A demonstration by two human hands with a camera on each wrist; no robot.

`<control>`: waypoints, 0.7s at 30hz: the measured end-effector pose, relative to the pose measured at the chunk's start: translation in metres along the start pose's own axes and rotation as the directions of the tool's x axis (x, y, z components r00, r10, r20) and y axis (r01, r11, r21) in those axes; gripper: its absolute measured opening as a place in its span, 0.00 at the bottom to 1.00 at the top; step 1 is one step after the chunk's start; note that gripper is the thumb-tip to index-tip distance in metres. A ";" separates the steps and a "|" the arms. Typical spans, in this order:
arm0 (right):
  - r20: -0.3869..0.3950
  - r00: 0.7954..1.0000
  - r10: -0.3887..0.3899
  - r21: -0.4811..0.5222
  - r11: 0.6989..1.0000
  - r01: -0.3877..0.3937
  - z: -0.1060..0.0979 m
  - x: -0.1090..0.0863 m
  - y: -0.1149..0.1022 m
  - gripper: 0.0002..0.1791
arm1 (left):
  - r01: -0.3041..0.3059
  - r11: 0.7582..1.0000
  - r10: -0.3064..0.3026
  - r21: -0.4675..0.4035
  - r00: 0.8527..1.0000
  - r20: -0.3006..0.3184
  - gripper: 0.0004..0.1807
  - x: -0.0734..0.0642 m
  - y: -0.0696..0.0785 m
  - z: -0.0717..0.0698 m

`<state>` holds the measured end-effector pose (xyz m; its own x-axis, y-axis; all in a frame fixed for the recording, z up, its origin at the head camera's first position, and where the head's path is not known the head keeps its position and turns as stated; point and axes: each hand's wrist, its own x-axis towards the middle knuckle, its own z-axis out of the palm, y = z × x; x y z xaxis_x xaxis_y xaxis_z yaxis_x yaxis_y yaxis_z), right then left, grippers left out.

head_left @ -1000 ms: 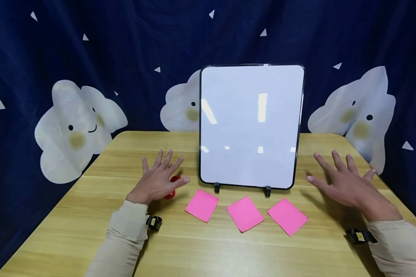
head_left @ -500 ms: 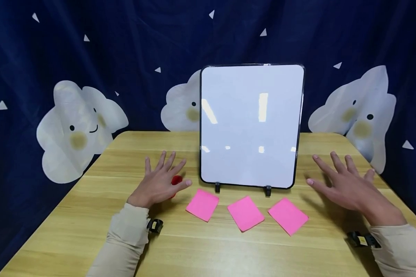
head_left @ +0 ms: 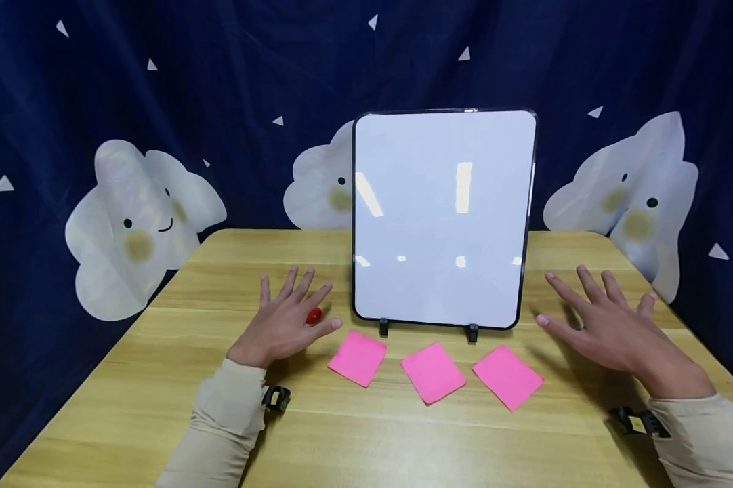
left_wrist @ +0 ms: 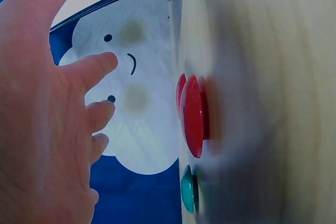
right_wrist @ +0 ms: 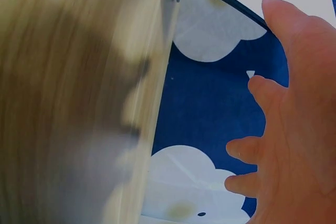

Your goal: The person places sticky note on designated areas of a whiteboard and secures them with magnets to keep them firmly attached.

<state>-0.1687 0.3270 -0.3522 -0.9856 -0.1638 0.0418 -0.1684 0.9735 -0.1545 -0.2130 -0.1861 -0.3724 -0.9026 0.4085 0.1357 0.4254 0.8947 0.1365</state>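
My left hand (head_left: 281,327) hovers palm down above the table, its fingers spread and holding nothing. Under it lie small round domed pieces resembling magnets. One red piece (head_left: 313,316) peeks out between thumb and forefinger in the head view. The left wrist view has a red piece (left_wrist: 193,116) with another red one behind it, and a green piece (left_wrist: 187,190), all on the tabletop and apart from the fingers. On the other side, my right hand (head_left: 610,332) is likewise spread over the wood and holds nothing. Between the hands lie three pink sticky notes (head_left: 433,373).
A whiteboard (head_left: 442,224) with a black frame stands upright behind the notes on small black feet (head_left: 383,327). The wooden table (head_left: 366,440) ends at a dark blue curtain (head_left: 244,68) printed with clouds and triangles.
My left hand has drifted slightly to the right, covering more of the red pieces. The right hand has shifted slightly left. Both stay spread; notes and whiteboard keep their places.
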 end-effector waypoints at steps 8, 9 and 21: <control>0.006 1.000 -0.029 -0.003 1.000 0.029 0.000 -0.003 -0.003 0.47 | -0.006 1.000 0.006 -0.003 1.000 -0.004 0.46 0.000 0.002 0.000; 0.005 0.999 -0.032 -0.002 0.999 0.032 0.000 -0.003 -0.004 0.47 | -0.006 1.000 0.006 -0.006 1.000 -0.003 0.46 0.000 0.002 0.000; 0.014 0.998 -0.064 -0.015 0.998 0.064 -0.002 -0.007 -0.016 0.46 | -0.019 0.999 0.019 -0.028 1.000 0.005 0.46 -0.002 0.006 0.001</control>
<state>-0.1594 0.3131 -0.3485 -0.9730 -0.2278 0.0373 -0.2307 0.9633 -0.1372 -0.2090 -0.1814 -0.3730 -0.8946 0.4264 0.1336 0.4441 0.8813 0.1613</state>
